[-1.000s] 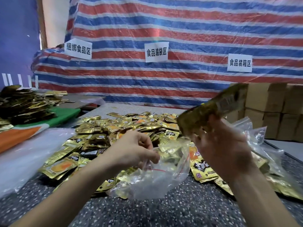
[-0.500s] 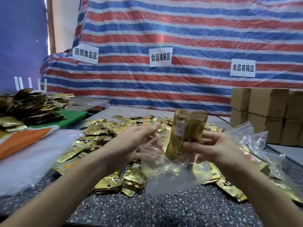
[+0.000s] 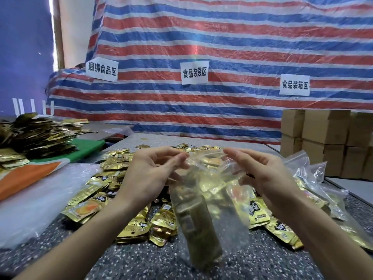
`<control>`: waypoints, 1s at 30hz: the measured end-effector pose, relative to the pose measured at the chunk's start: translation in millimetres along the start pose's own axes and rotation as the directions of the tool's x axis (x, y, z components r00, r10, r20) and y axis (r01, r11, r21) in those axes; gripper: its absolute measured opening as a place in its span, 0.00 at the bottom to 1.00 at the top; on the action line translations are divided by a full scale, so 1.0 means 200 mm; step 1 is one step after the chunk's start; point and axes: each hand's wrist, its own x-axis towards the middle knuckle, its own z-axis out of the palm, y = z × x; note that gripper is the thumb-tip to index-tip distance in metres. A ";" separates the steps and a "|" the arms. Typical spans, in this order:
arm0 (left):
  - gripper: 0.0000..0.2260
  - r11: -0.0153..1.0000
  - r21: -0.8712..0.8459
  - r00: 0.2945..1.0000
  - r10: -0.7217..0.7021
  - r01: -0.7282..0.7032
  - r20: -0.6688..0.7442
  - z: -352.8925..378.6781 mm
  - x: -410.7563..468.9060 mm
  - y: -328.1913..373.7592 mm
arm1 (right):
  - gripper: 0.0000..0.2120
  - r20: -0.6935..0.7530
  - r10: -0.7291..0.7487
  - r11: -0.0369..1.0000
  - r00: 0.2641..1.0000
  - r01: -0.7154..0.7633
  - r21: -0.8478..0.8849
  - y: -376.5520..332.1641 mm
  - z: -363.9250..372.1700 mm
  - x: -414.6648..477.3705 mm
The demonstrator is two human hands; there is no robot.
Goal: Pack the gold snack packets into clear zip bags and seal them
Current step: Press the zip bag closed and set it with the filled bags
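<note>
near strip of counter (image 3: 149, 263) left bare, middle covered by gold packets (image 3: 161, 222), right side blocked by clear bags (image 3: 314, 174) and stacked boxes (image 3: 325, 126)

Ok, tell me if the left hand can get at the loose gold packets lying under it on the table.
Probably yes. The loose gold packets lie uncovered just below the left hand, nothing over them. But that hand pinches the mouth of the zip bag, so it would have to let go first.

The clear zip bag (image 3: 232, 215) was held upright, pinched at its top corners by left hand (image 3: 149, 176) and right hand (image 3: 268, 176); a stack of gold packets (image 3: 194, 227) was seen standing inside. Loose gold snack packets (image 3: 113, 168) were spread behind it.
</note>
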 end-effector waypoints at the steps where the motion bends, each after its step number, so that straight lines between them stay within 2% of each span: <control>1: 0.10 1.000 -0.006 1.000 0.008 -0.008 -0.008 0.00 0.00 0.00 | 0.26 -0.006 0.001 1.000 1.000 -0.001 0.004 0.00 0.00 0.00; 3: 0.09 1.000 0.007 0.999 0.029 -0.029 -0.014 0.00 0.00 -0.01 | 0.27 -0.028 0.015 1.000 1.000 -0.015 0.012 0.01 -0.01 0.02; 5: 0.06 0.999 0.021 0.999 0.041 -0.041 -0.010 0.00 0.00 -0.02 | 0.22 -0.116 0.008 1.000 0.993 -0.007 0.009 0.07 -0.04 0.05; 7: 0.06 0.998 0.038 0.998 0.054 -0.054 -0.008 0.01 -0.01 -0.03 | 0.08 -0.268 -0.048 0.987 0.962 0.004 -0.163 0.18 -0.09 0.08; 8: 0.07 0.997 0.047 0.998 0.063 -0.063 -0.006 0.01 -0.01 -0.04 | 0.07 -0.308 -0.055 0.950 0.950 -0.045 -0.310 0.27 -0.12 0.10; 10: 0.09 0.995 0.061 0.997 0.082 -0.083 0.007 0.02 -0.01 -0.04 | 0.18 -0.308 0.040 0.802 0.951 -0.214 -0.557 0.45 -0.16 0.11; 12: 0.11 0.991 0.077 0.994 0.107 -0.109 0.038 0.02 -0.01 -0.04 | 0.30 -0.292 0.197 0.585 0.936 -0.351 -0.731 0.61 -0.18 0.09; 14: 0.12 0.986 0.100 0.989 0.126 -0.133 0.072 0.02 -0.01 -0.03 | 0.39 -0.293 0.294 0.365 0.910 -0.390 -0.845 0.72 -0.17 0.08; 16: 0.13 0.981 0.121 0.985 0.137 -0.149 0.103 0.02 -0.01 -0.03 | 0.40 -0.316 0.295 0.265 0.902 -0.395 -0.880 0.76 -0.14 0.07; 21: 0.22 0.952 0.246 0.978 0.152 -0.184 0.143 0.03 -0.01 -0.02 | 0.27 -0.362 0.217 0.236 0.907 -0.408 -0.882 0.76 -0.10 0.09; 26: 0.25 0.944 0.269 0.970 0.141 -0.192 0.198 0.05 -0.02 0.01 | 0.06 -0.395 0.076 0.439 0.916 -0.387 -0.811 0.70 -0.14 0.08; 28: 0.25 0.941 0.280 0.968 0.132 -0.191 0.215 0.06 -0.02 0.01 | 0.04 -0.441 0.036 0.514 0.897 -0.395 -0.762 0.69 -0.17 0.09; 30: 0.23 0.945 0.271 0.970 0.128 -0.183 0.209 0.07 -0.02 0.01 | 0.06 -0.491 0.052 0.621 0.869 -0.413 -0.666 0.67 -0.20 0.10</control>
